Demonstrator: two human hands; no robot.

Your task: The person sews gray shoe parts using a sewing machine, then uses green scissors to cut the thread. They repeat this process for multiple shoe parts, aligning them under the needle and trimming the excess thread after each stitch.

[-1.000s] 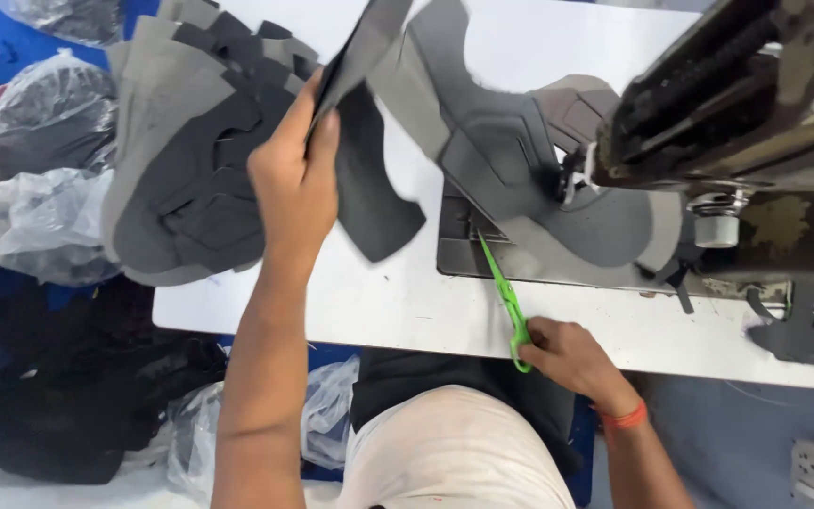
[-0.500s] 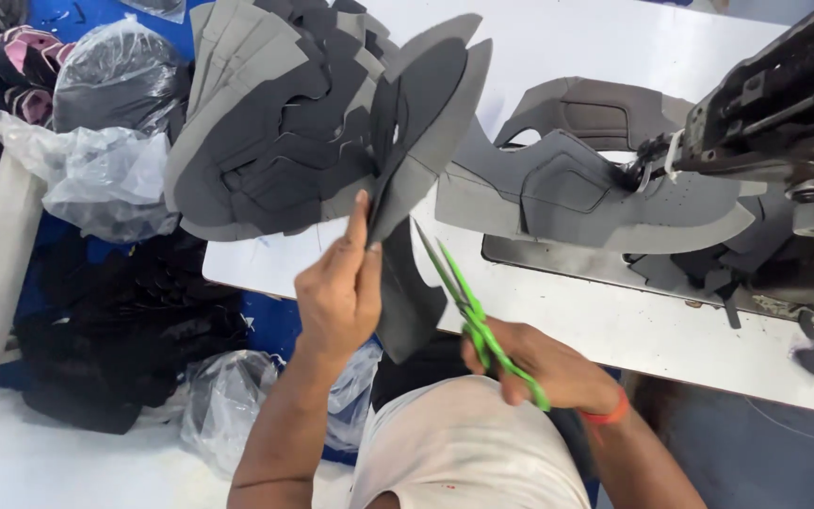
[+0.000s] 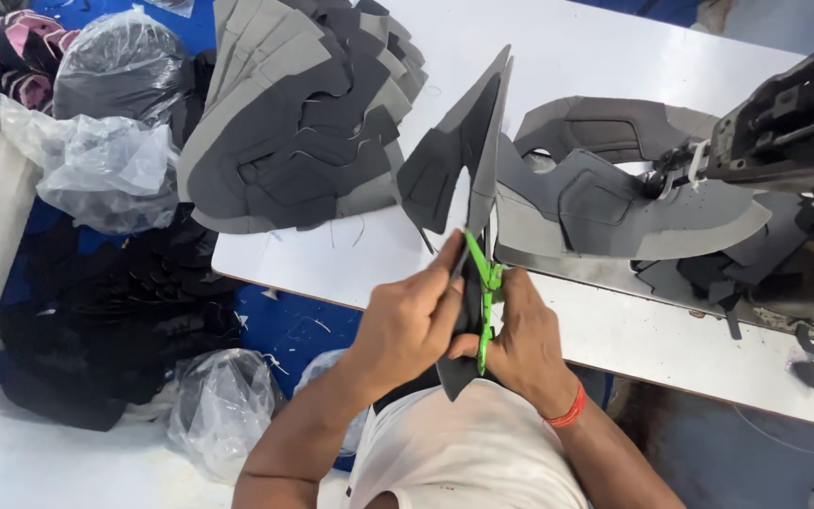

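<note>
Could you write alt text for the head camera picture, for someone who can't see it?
Seen from above, a person's left hand holds a grey shoe-upper piece upright while the right hand works green snips at its lower edge. On the white table lie a stack of grey cut pieces and a sewing machine.

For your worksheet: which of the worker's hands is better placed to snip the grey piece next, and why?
The right hand, probably: it holds the green scissors against the grey piece, while the left hand grips that piece.
</note>
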